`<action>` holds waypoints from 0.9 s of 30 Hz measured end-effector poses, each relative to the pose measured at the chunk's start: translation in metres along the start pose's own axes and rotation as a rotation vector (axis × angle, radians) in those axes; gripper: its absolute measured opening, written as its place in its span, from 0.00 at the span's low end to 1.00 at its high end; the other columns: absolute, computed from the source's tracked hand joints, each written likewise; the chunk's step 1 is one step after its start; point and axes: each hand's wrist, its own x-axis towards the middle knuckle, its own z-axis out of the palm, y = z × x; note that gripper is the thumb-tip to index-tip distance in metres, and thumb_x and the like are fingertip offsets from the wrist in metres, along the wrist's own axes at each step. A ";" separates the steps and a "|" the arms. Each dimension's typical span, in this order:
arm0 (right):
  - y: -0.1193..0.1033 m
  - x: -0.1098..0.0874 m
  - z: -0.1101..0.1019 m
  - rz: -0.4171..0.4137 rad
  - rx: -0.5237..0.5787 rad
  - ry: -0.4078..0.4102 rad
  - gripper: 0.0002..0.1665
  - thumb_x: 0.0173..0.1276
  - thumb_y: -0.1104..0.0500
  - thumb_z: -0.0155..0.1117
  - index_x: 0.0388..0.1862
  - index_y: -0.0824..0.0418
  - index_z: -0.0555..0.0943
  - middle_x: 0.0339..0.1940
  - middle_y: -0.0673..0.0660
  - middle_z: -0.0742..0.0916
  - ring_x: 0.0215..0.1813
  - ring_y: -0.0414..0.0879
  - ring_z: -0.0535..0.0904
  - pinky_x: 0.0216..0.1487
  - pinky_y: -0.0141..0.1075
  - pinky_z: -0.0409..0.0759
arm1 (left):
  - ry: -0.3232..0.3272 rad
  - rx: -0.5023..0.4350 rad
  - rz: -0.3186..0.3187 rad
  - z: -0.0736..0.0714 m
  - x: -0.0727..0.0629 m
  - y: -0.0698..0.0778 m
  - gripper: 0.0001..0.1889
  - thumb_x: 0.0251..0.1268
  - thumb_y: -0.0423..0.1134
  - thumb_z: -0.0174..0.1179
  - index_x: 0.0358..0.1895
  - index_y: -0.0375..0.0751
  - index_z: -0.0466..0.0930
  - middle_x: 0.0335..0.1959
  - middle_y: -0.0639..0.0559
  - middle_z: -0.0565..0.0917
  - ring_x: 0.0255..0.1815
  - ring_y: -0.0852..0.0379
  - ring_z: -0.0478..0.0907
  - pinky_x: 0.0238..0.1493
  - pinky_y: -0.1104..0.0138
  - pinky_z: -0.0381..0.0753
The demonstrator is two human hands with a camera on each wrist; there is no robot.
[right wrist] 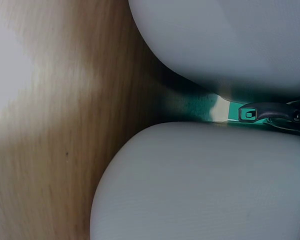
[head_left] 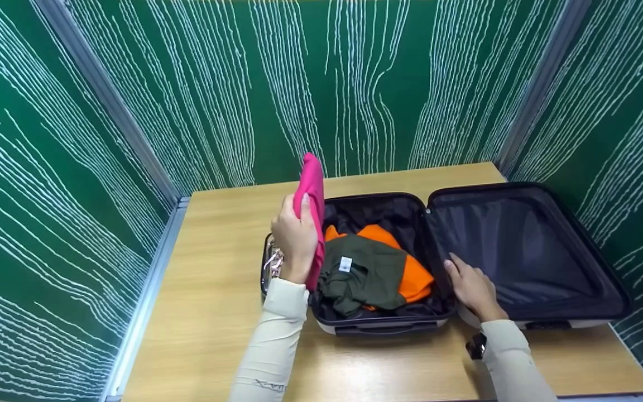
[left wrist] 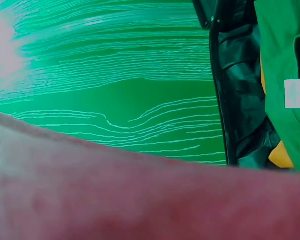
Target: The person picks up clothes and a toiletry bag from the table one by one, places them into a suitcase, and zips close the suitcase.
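My left hand (head_left: pixel 297 239) grips a folded bright pink cloth (head_left: pixel 312 187), held on edge above the left side of the open suitcase (head_left: pixel 385 328). Within the suitcase base lies a dark green garment (head_left: pixel 374 262) with a white label (head_left: pixel 345 264), on top of an orange garment (head_left: pixel 415 279). My right hand (head_left: pixel 473 287) rests at the inner edge of the suitcase lid (head_left: pixel 522 245), near the hinge side, with its fingers extended. In the left wrist view a blurred pinkish shape fills the bottom, and the green garment (left wrist: pixel 285 60) shows at right.
The suitcase stands on a wooden table (head_left: pixel 215 312), its lid laid open to the right. Green panels (head_left: pixel 321 100) with white wavy lines enclose the back and sides. The right wrist view shows the two pale outer shells (right wrist: pixel 205 180) with a gap between, and a zipper pull (right wrist: pixel 262 112).
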 end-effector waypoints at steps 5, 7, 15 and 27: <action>-0.001 0.000 0.000 0.010 0.004 0.011 0.40 0.83 0.36 0.32 0.79 0.60 0.65 0.69 0.73 0.77 0.62 0.77 0.76 0.58 0.71 0.72 | 0.007 -0.015 0.008 0.005 -0.002 0.000 0.12 0.74 0.45 0.60 0.39 0.38 0.84 0.20 0.45 0.82 0.19 0.48 0.78 0.20 0.58 0.74; -0.001 0.000 -0.001 0.013 0.005 0.011 0.39 0.83 0.36 0.32 0.79 0.59 0.65 0.69 0.73 0.77 0.62 0.77 0.76 0.58 0.71 0.72 | 0.001 -0.023 0.007 0.007 -0.003 0.001 0.12 0.74 0.44 0.59 0.39 0.39 0.83 0.20 0.46 0.81 0.18 0.50 0.77 0.20 0.58 0.73; -0.002 0.000 -0.001 0.015 0.006 0.000 0.40 0.83 0.35 0.32 0.79 0.59 0.64 0.68 0.74 0.77 0.62 0.78 0.76 0.57 0.71 0.72 | -0.002 -0.022 0.009 0.011 -0.009 0.002 0.11 0.74 0.44 0.59 0.38 0.39 0.82 0.18 0.46 0.79 0.19 0.48 0.77 0.22 0.55 0.74; -0.004 -0.002 -0.003 0.007 0.007 -0.005 0.39 0.84 0.36 0.32 0.79 0.60 0.64 0.68 0.74 0.78 0.62 0.77 0.76 0.56 0.71 0.73 | -0.019 -0.009 0.002 0.024 -0.020 -0.002 0.11 0.76 0.45 0.57 0.40 0.40 0.82 0.20 0.47 0.81 0.22 0.47 0.79 0.25 0.54 0.76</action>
